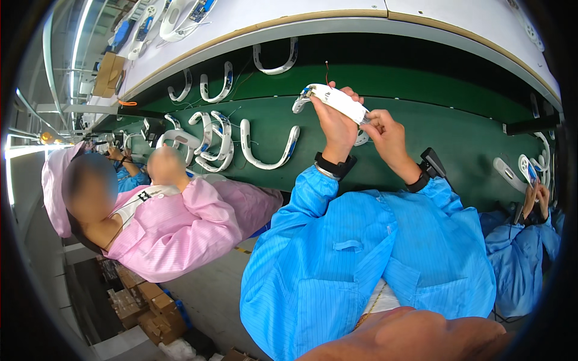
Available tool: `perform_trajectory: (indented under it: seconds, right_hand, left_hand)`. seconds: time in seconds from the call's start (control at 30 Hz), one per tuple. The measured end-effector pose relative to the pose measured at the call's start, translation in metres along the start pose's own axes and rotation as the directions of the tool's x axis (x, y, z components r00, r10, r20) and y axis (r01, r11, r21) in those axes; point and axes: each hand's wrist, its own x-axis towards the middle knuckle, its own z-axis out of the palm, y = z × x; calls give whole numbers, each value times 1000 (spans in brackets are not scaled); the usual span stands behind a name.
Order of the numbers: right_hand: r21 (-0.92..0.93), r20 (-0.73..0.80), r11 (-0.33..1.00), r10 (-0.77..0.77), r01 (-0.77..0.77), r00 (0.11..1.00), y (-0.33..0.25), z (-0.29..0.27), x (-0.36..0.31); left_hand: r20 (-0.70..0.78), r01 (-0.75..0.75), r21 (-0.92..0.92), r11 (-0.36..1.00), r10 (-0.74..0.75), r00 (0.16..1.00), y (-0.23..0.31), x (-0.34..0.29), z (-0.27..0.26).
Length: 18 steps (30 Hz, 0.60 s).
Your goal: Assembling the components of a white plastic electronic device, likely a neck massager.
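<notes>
Above the green work surface I hold a white curved plastic housing, its far-left end showing a blue and metallic part. A thin red wire sticks up from its upper edge. My left hand is wrapped round the middle of the housing, thumb on the near side and fingers behind. With thumb and fingers, my right hand pinches its right end. What lies between those fingertips is too small to make out. Just below my hands, a small white part shows on the surface, mostly hidden.
Several white U-shaped housings, one left of my hands, lie on the green surface. A white shelf runs above the far side. A person in pink stands at left; another person's hands work at far right.
</notes>
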Motion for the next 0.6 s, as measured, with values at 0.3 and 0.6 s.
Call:
perform_trajectory:
  seconds: [0.3,0.6]
  right_hand:
    - [-148,-65,918,-381,369,922,4,-11,-1]
    - [-271,128,912,-283,308,951,-17,-29,24]
  left_hand:
    - [-4,14,-50,999,-14,1000,0,-1,-4]
    - [159,79,195,978,-111,981,-5,4,-31]
